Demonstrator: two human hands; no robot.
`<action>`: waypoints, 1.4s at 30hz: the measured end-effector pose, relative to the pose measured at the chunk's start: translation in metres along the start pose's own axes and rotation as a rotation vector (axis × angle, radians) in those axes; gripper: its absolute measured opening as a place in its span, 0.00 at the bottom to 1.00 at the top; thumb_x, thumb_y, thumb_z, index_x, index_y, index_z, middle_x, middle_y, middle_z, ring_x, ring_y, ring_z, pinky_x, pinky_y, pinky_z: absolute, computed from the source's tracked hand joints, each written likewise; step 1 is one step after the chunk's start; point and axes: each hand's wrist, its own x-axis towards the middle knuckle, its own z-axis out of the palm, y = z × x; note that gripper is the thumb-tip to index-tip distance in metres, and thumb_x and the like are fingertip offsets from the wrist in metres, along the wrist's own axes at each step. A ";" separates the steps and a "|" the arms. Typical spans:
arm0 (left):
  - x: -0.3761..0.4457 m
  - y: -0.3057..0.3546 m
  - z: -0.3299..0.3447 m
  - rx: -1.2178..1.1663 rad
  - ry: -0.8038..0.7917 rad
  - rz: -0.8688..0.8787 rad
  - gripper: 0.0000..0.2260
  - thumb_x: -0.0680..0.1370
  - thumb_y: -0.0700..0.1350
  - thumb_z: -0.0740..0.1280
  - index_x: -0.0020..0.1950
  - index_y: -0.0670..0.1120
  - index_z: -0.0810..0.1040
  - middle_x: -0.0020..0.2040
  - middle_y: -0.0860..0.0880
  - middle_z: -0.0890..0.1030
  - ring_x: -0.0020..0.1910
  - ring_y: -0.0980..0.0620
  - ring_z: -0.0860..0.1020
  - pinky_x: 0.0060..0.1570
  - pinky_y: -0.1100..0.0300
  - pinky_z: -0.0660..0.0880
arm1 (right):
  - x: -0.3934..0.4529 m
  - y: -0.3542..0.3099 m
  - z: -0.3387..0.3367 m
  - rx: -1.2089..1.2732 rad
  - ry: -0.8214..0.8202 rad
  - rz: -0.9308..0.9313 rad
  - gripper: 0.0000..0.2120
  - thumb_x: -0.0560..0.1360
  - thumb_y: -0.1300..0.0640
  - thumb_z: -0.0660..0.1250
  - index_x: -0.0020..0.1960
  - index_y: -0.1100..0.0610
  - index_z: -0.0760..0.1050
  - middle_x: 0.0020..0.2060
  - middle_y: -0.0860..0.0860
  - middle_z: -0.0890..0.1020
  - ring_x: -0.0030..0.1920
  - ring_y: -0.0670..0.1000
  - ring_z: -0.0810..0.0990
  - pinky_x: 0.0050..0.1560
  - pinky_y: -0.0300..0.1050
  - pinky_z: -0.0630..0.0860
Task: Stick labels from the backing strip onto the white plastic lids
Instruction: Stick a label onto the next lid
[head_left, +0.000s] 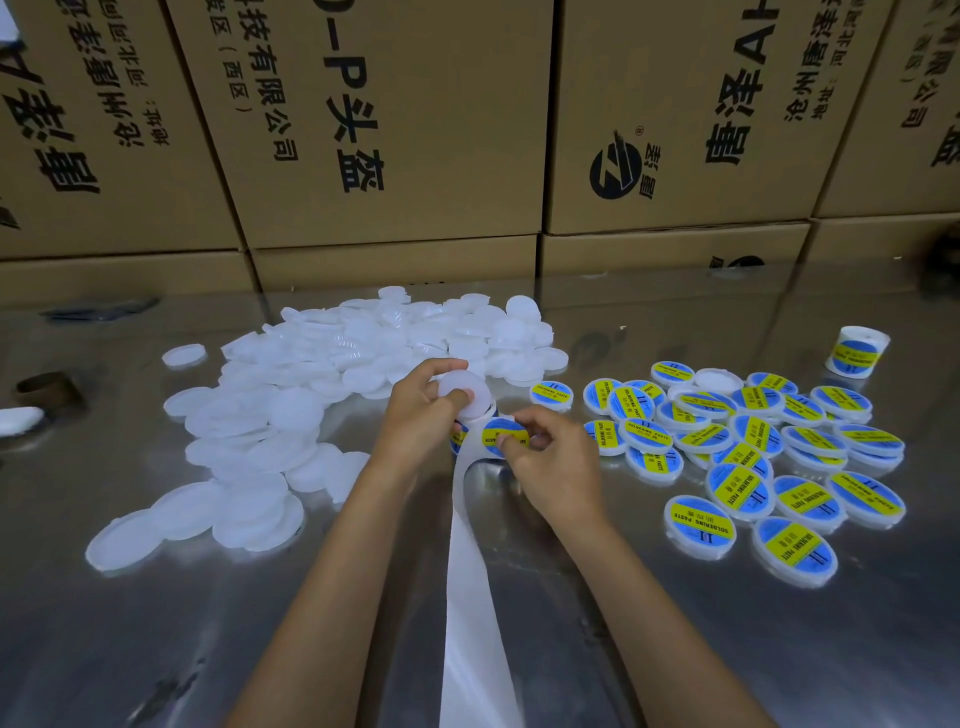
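Observation:
My left hand (423, 410) grips a bare white plastic lid (465, 392) just above the table's middle. Right beside it, my right hand (553, 457) pinches a round blue-and-yellow label (501, 435) at the top of the white backing strip (470, 587). The strip trails down toward the frame's bottom edge. The label sits just below the held lid; whether they touch I cannot tell. A big heap of unlabelled white lids (322, 395) lies to the left. Several labelled lids (753, 447) are spread out on the right.
The work surface is a shiny metal table (675, 649). Stacked cardboard boxes (395, 130) wall off the back. A roll of labels (857, 351) stands at the far right. A brown cardboard ring (47, 389) and a white object (18, 420) lie at the left edge.

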 end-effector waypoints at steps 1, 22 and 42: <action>0.000 0.000 0.000 -0.001 0.001 0.000 0.14 0.78 0.35 0.67 0.58 0.51 0.80 0.50 0.47 0.83 0.40 0.54 0.79 0.38 0.65 0.76 | 0.000 -0.001 -0.001 0.039 0.007 0.032 0.09 0.70 0.58 0.76 0.43 0.49 0.77 0.39 0.45 0.82 0.40 0.41 0.78 0.42 0.35 0.75; -0.006 0.005 -0.002 -0.083 -0.010 -0.012 0.13 0.79 0.36 0.67 0.59 0.51 0.81 0.49 0.50 0.85 0.44 0.51 0.80 0.47 0.58 0.78 | 0.000 -0.018 -0.057 0.365 -0.671 0.232 0.10 0.64 0.56 0.79 0.36 0.50 0.78 0.51 0.47 0.85 0.51 0.47 0.83 0.54 0.38 0.75; -0.028 0.031 0.022 -0.335 -0.371 -0.062 0.18 0.83 0.34 0.56 0.63 0.48 0.82 0.56 0.39 0.85 0.55 0.41 0.84 0.56 0.49 0.82 | 0.002 -0.035 -0.044 0.625 0.024 0.069 0.12 0.72 0.65 0.74 0.44 0.58 0.70 0.39 0.57 0.81 0.37 0.50 0.77 0.32 0.34 0.73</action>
